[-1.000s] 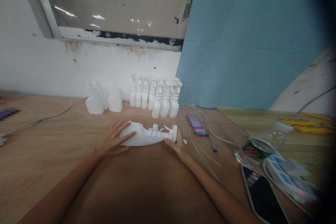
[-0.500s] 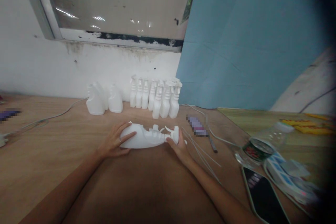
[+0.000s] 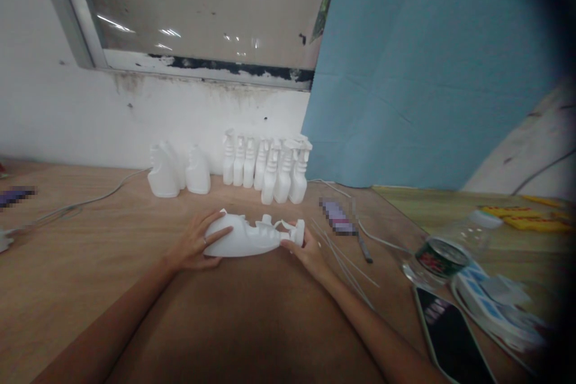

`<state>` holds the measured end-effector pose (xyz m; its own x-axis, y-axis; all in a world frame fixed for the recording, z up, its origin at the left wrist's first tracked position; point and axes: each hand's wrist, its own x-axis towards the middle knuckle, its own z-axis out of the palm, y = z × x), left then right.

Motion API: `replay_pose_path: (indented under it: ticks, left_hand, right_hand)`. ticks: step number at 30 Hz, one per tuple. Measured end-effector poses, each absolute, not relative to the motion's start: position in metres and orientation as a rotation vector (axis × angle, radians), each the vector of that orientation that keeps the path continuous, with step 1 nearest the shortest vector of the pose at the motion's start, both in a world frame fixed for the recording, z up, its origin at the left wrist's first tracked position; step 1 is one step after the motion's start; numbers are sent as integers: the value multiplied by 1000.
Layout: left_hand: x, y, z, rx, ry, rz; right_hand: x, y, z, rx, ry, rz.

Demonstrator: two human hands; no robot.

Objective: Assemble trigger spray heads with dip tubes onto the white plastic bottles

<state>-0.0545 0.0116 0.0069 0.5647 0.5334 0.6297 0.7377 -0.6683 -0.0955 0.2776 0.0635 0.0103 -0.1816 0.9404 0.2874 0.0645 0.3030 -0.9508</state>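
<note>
A white spray bottle point(image 3: 245, 239) lies on its side on the wooden table point(image 3: 90, 264), its trigger head pointing right. My left hand point(image 3: 194, 243) wraps round the bottle's body. My right hand point(image 3: 304, 248) grips the white trigger head point(image 3: 292, 233) at the bottle's neck, fingers curled on it. Behind stand a row of several white spray bottles with heads point(image 3: 270, 171) and three headless white bottles point(image 3: 177, 173) to their left.
Thin white tubes point(image 3: 342, 258) and a pen point(image 3: 364, 249) lie right of my right hand. A clear plastic bottle on its side point(image 3: 443, 249), a phone point(image 3: 452, 336) and a pack of wipes point(image 3: 499, 303) sit at the right. A cable point(image 3: 85, 201) runs left. A blue sheet point(image 3: 427, 72) hangs behind.
My right hand has shifted slightly on the trigger head, turning it a little against the bottle neck. The left hand and the bottle body stay in place.
</note>
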Motion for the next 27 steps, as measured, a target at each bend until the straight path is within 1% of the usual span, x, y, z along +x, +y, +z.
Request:
replay_pose_path:
  ticks: [4, 12, 16, 22, 27]
  left_hand:
    - [-55, 12, 5, -2451, -1015, -827]
    - [-54, 10, 7, -2378, -955, -816]
    - [-55, 15, 6, -2363, -968, -801]
    - [-46, 12, 15, -2230, -1130, -660]
    - [-12, -3, 25, -2278, -1128, -490]
  right_hand:
    - [275, 63, 6, -1002, -1513, 1022]
    - [265, 58, 11, -956, -1346, 1176]
    - [263, 59, 10, -941, -1334, 1173]
    - [249, 50, 2, -831, -1391, 1274]
    - [238, 42, -7, -730, -1412, 1358]
